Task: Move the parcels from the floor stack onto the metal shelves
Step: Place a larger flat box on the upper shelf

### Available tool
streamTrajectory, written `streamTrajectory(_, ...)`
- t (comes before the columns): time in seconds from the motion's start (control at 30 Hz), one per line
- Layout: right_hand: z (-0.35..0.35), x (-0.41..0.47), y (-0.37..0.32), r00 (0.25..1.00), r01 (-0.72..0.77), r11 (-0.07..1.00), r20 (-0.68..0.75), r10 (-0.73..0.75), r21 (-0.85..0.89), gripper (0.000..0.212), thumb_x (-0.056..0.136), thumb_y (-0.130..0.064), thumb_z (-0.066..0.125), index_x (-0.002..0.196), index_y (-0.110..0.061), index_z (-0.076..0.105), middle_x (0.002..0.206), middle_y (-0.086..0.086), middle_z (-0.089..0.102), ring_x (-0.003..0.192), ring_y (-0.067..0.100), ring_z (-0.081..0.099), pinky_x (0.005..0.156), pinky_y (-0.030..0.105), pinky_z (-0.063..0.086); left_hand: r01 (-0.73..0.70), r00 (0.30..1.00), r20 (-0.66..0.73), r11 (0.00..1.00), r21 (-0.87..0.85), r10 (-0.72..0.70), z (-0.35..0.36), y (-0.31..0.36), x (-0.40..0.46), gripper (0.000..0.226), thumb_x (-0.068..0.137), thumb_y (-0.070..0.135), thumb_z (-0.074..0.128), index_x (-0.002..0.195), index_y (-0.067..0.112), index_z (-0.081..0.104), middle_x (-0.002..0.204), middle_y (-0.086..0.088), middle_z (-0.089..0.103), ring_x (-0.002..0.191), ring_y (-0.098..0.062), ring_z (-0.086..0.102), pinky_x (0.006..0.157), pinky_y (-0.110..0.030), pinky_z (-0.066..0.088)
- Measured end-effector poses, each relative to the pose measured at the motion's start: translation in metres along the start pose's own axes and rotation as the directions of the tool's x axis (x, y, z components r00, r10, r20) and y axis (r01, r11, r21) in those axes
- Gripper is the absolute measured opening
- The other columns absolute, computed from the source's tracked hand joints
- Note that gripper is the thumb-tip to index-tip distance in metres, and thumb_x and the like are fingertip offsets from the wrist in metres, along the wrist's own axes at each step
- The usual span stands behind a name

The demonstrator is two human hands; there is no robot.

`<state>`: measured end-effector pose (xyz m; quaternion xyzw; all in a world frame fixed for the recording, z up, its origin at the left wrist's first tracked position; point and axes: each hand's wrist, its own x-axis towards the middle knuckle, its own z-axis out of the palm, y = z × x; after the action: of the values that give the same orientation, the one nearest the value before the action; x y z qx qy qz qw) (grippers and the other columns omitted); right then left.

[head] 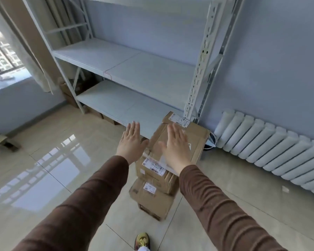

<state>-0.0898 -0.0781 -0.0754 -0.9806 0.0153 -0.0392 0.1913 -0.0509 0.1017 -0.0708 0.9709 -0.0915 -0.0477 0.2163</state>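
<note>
A stack of brown cardboard parcels with white shipping labels stands on the tiled floor right in front of me. The top parcel point(198, 138) is the largest; below it sit a middle parcel point(152, 171) and lower parcels point(150, 198). My left hand point(131, 142) hovers flat and open just left of the top parcel. My right hand point(176, 144) is open, palm down, above the top parcel, holding nothing. The grey metal shelves point(134, 69) stand behind the stack with bare boards; the lower shelf point(120, 104) is nearest.
A white radiator point(272, 147) runs along the right wall. Cardboard boxes point(69, 91) sit under and beside the shelf's left end. A small box point(2, 140) lies on the floor at far left. A curtained window is at the left. My shoe point(142, 240) shows below.
</note>
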Motion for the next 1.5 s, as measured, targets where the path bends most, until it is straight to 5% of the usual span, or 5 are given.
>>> streamTrajectory(0.3,0.06,0.016,0.12,0.913,-0.393,0.913,0.169,0.372,0.107,0.084,0.103,-0.052,0.042,0.161,-0.006,0.001,0.169,0.014,0.001,0.157,0.025,0.002,0.127,0.039,0.008,0.101,0.972,0.221,0.989,-0.107,-0.076,0.101,-0.005,0.086,0.083,0.104,0.042,0.048,0.162,0.008,-0.001,0.17,-0.009,-0.002,0.157,-0.024,-0.002,0.126,-0.037,0.004)
streamTrajectory(0.6,0.099,0.017,0.185,0.696,-0.718,0.582,0.394,0.601,0.381,0.092,0.102,-0.042,0.052,0.159,-0.002,-0.009,0.168,0.015,0.012,0.152,0.029,0.025,0.118,0.03,0.025,0.363,0.909,0.278,0.916,-0.17,-0.309,0.176,-0.03,0.109,0.084,0.098,0.045,0.059,0.161,0.012,0.014,0.159,-0.013,0.032,0.143,-0.032,0.036,0.117,-0.049,0.034)
streamTrajectory(0.83,0.112,0.017,0.19,0.662,-0.746,0.45,0.474,0.58,0.491,0.076,0.103,-0.039,0.051,0.159,-0.006,0.011,0.154,0.015,0.044,0.135,0.033,0.05,0.106,0.037,0.041,0.46,0.887,0.183,0.853,-0.247,-0.425,0.193,-0.029,0.113,0.061,0.097,0.039,0.061,0.147,0.012,0.039,0.136,-0.011,0.051,0.117,-0.028,0.054,0.101,-0.044,0.047)
streamTrajectory(1.13,0.088,0.025,0.155,0.791,-0.611,0.613,0.417,0.448,0.501,0.081,0.102,-0.042,0.053,0.16,-0.006,0.01,0.158,0.013,0.039,0.138,0.03,0.048,0.108,0.035,0.04,0.454,0.866,0.003,0.782,-0.428,-0.501,0.147,-0.041,0.079,0.046,0.096,0.036,0.066,0.132,0.014,0.048,0.113,-0.001,0.057,0.099,-0.022,0.057,0.082,-0.033,0.046)
streamTrajectory(1.5,0.072,0.067,-0.01,0.877,-0.328,0.685,0.479,-0.033,0.65,0.073,0.104,-0.034,0.053,0.162,-0.024,0.009,0.161,0.0,0.036,0.146,0.025,0.038,0.119,0.042,0.033,0.438,0.629,-0.216,0.569,-0.696,-0.747,0.02,-0.142,-0.056,0.039,0.089,0.031,0.075,0.111,0.011,0.05,0.107,-0.003,0.062,0.095,-0.02,0.061,0.07,-0.025,0.046)
